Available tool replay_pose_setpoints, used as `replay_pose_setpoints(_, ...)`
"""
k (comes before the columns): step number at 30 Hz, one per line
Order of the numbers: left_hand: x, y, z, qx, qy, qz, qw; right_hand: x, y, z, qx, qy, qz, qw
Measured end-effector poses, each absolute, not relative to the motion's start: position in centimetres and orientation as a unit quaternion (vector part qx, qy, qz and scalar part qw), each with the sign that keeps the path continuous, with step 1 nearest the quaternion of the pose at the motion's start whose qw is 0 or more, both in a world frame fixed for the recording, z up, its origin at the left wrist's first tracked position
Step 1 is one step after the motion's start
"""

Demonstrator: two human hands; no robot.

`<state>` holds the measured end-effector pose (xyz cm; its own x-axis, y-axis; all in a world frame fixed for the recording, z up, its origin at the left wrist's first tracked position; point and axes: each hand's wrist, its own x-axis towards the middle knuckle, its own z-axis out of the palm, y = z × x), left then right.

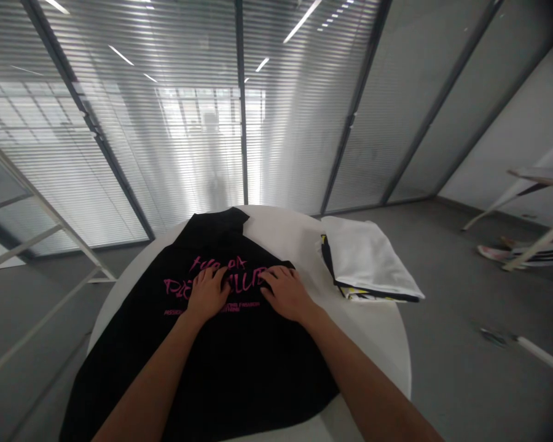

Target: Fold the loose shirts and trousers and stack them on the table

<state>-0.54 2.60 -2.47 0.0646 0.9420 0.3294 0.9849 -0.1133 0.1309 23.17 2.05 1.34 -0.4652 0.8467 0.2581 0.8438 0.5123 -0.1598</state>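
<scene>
A black shirt (221, 362) with pink lettering lies spread over a round white table (378, 331). My left hand (207, 293) rests on the print, fingers bent and pressed into the cloth. My right hand (284, 293) lies beside it on the shirt, fingers stretched out flat across the lettering. Both forearms reach in from the bottom edge. Neither hand lifts any cloth that I can see.
A folded stack of clothes (366, 261), white on top with dark and yellow edges, sits on the table's right side. Glass walls with blinds (203, 123) stand behind. A white rack frame (37, 245) is at left, table legs (534, 245) at far right.
</scene>
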Motion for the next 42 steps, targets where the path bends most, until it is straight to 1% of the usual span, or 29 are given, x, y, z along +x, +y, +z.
replay_pose_setpoints(6,0.3,2.0,-3.2,-0.726,-0.661,-0.165,0.094,22.1,1.1,-0.6,-0.523,-0.846,-0.025,0.096)
replay_pose_setpoints(10,1.0,1.2,-2.9,-0.724,-0.666,-0.157,0.088,21.9,0.1,-0.1,-0.552,-0.828,-0.054,0.082)
replay_pose_setpoints(13,1.7,-0.1,-2.3,-0.734,-0.660,-0.146,0.067,22.1,-0.6,0.6,-0.575,-0.815,-0.044,0.057)
replay_pose_setpoints(21,4.4,-3.9,0.3,-0.795,-0.592,-0.130,-0.033,24.8,-1.9,2.6,-0.630,-0.776,0.001,-0.027)
replay_pose_setpoints(26,4.8,-3.0,2.4,-0.834,-0.523,-0.115,-0.133,25.4,-0.4,5.4,-0.662,-0.741,0.044,-0.104)
replay_pose_setpoints(28,3.9,-1.3,3.1,-0.831,-0.514,-0.113,-0.180,24.4,0.7,6.8,-0.675,-0.729,0.038,-0.108)
replay_pose_setpoints(30,2.6,0.9,3.7,-0.810,-0.535,-0.126,-0.202,22.7,2.1,7.9,-0.667,-0.741,0.014,-0.077)
replay_pose_setpoints(32,1.0,3.3,3.9,-0.779,-0.587,-0.138,-0.173,20.5,3.5,8.4,-0.626,-0.779,0.014,-0.034)
replay_pose_setpoints(33,0.2,4.4,3.8,-0.758,-0.622,-0.140,-0.139,19.3,4.2,8.4,-0.598,-0.801,0.027,-0.017)
replay_pose_setpoints(35,-1.2,6.3,3.3,-0.715,-0.683,-0.131,-0.070,17.3,5.7,7.6,-0.549,-0.834,0.053,-0.009)
replay_pose_setpoints(36,-1.8,7.0,2.8,-0.697,-0.705,-0.126,-0.046,16.5,6.4,7.0,-0.532,-0.844,0.061,-0.018)
replay_pose_setpoints(39,-2.7,8.4,1.1,-0.670,-0.733,-0.114,-0.011,15.5,8.5,4.7,-0.530,-0.845,0.061,-0.040)
replay_pose_setpoints(42,-2.8,8.9,-0.3,-0.662,-0.738,-0.131,0.031,16.7,10.2,2.8,-0.564,-0.824,0.062,-0.007)
